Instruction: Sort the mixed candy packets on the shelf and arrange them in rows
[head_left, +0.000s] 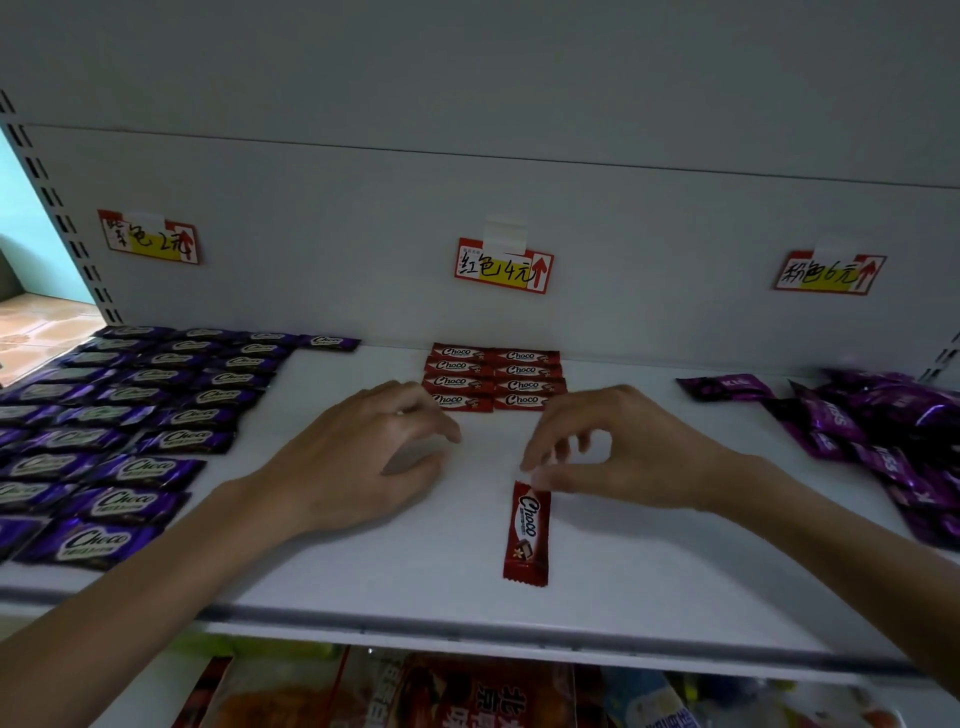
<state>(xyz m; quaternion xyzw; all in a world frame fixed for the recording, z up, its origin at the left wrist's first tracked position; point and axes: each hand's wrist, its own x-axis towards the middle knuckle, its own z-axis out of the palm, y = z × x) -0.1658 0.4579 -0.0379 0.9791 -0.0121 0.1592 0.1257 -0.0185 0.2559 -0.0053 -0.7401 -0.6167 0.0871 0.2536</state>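
- The middle price tag (503, 265), red and yellow with handwriting and a red arrow, is taped to the grey back panel (363, 208) and serves as the landmark here.
- Straight below the tag, against the back panel, the red Choco block (496, 378) lies on the white shelf (649, 582). It is two columns of four packets, set edge to edge.
- Further out from the tag, towards the shelf's front edge, the loose red packet (527, 535) lies lengthwise, its far end pointing back at the tag.
- The right hand (623, 447) is below and just right of the tag. Its thumb and forefinger pinch the far end of the loose red packet, and the other fingers are curled above the shelf.
- The left hand (374, 447) is below and left of the tag, palm down, its fingers loosely bent with nothing in them. Its fingertips reach the block's nearest left packet, but whether they touch it cannot be told.
- Well left of the tag, the purple Choco packets (130, 415) lie in ordered rows under the left price tag (148, 236).
- Well right of the tag, the magenta packets (883, 426) lie in a loose heap under the right price tag (828, 273).
- Below the shelf's front edge, coloured snack bags (467, 696) show on a lower level.
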